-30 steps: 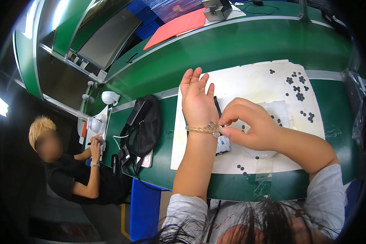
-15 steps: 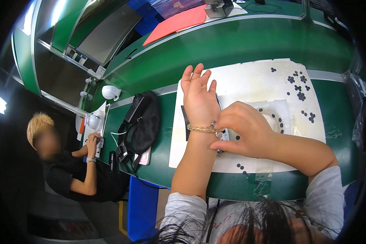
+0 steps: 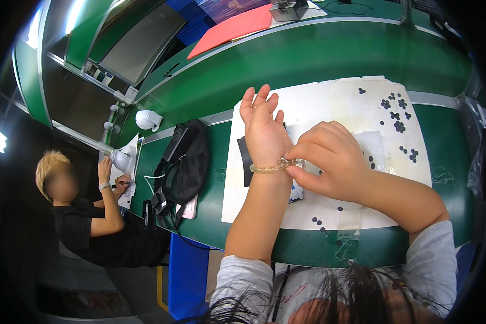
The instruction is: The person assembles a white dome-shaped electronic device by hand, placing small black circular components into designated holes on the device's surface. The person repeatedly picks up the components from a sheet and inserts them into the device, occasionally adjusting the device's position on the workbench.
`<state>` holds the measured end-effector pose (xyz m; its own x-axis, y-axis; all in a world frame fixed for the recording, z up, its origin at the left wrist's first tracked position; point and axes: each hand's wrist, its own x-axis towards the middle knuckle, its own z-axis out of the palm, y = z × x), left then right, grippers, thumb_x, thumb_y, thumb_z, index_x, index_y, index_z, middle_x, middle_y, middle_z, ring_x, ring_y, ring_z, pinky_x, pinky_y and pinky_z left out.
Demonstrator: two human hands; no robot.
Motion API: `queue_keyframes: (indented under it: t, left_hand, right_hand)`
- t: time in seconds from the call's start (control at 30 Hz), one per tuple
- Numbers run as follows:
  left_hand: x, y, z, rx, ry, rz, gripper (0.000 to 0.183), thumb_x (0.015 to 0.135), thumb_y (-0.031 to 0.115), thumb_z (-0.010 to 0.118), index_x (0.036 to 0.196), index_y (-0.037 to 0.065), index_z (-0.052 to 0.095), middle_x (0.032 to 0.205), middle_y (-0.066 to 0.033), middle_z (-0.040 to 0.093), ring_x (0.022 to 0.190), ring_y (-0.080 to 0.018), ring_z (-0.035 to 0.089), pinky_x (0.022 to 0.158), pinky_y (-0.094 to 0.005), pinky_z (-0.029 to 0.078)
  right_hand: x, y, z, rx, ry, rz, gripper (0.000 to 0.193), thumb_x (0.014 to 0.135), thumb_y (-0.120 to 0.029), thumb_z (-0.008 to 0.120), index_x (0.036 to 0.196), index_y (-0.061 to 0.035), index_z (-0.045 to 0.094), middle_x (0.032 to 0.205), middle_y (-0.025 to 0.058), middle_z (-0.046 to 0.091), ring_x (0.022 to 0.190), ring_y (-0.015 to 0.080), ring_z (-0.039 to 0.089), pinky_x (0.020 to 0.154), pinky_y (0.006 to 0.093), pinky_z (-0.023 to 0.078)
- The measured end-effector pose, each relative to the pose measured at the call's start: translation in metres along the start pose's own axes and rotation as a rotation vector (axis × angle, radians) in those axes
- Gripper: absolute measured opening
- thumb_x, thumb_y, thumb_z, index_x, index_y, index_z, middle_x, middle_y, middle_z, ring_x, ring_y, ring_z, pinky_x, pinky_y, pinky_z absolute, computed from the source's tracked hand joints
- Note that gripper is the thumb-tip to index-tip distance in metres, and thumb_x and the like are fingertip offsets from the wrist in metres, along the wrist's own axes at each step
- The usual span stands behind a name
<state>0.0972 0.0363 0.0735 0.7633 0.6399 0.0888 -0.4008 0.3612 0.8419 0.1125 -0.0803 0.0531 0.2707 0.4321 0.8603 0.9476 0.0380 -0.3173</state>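
Note:
My left hand [image 3: 266, 127] is held up palm-side over the white sheet, its fingers loosely stretched and nothing in them. Around that wrist runs a bracelet of clear, yellowish beads [image 3: 265, 169]. My right hand [image 3: 332, 162] pinches the bracelet's right side between thumb and index finger, where clear beads and a small silvery piece show. Partly hidden behind the left wrist lie a black flat piece [image 3: 244, 159] and a blue-and-white item [image 3: 296, 191]. The white sheet [image 3: 318, 102] carries several small black dots [image 3: 398, 127], some in flower-like clusters.
Left of the sheet lie a black bag [image 3: 191, 156] with a cable and a pink-and-white phone-like object [image 3: 189, 208]. A white lamp-like device [image 3: 148, 120] stands behind. Another person [image 3: 92, 216] sits at the left with papers. A red sheet [image 3: 232, 29] lies on the far shelf.
My right hand has shifted slightly, its fingers lifting off the wrist and drawing the bracelet's right side outward. The person at the left has raised one hand to the white lamp.

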Motion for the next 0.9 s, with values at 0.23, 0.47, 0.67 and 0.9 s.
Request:
queue_keyframes:
  t: [0.23, 0.47, 0.67, 0.9]
  left_hand:
    - [0.0002, -0.0028, 0.0013, -0.029, 0.021, 0.001, 0.053, 0.075, 0.008, 0.052, 0.124, 0.009, 0.032, 0.117, -0.0053, 0.047, 0.103, -0.0149, 0.045, 0.093, -0.0392, 0.025]
    - [-0.0035, 0.0004, 0.0053, 0.010, 0.043, 0.040, 0.050, 0.079, 0.009, 0.044, 0.127, 0.011, 0.029, 0.124, -0.0054, 0.040, 0.107, -0.0152, 0.039, 0.095, -0.0341, 0.025]
    - [-0.0025, -0.0013, 0.0034, -0.029, 0.029, 0.049, 0.049, 0.081, 0.009, 0.043, 0.127, 0.011, 0.029, 0.124, -0.0053, 0.040, 0.106, -0.0149, 0.039, 0.095, -0.0345, 0.025]
    - [-0.0027, -0.0034, 0.0026, -0.016, 0.023, -0.001, 0.045, 0.083, 0.010, 0.040, 0.127, 0.012, 0.030, 0.126, -0.0052, 0.039, 0.108, -0.0149, 0.038, 0.095, -0.0343, 0.025]
  right_hand:
    - [-0.0003, 0.0013, -0.0013, -0.027, -0.023, -0.020, 0.016, 0.062, -0.014, 0.069, 0.075, -0.0121, 0.059, 0.073, 0.0004, 0.055, 0.067, 0.0187, 0.052, 0.063, 0.0314, 0.039]
    - [-0.0009, 0.0044, -0.0049, -0.034, 0.027, -0.050, 0.019, 0.060, -0.016, 0.072, 0.069, -0.0117, 0.055, 0.075, -0.0003, 0.053, 0.071, 0.0190, 0.051, 0.068, 0.0336, 0.036]
    - [0.0012, 0.0077, -0.0041, -0.045, 0.046, -0.074, 0.018, 0.059, -0.018, 0.073, 0.073, -0.0125, 0.061, 0.075, -0.0013, 0.053, 0.074, 0.0181, 0.051, 0.069, 0.0337, 0.036]
    - [0.0000, 0.0062, -0.0006, -0.018, 0.030, -0.058, 0.018, 0.060, -0.014, 0.071, 0.076, -0.0128, 0.064, 0.076, -0.0013, 0.055, 0.072, 0.0182, 0.052, 0.068, 0.0327, 0.037]
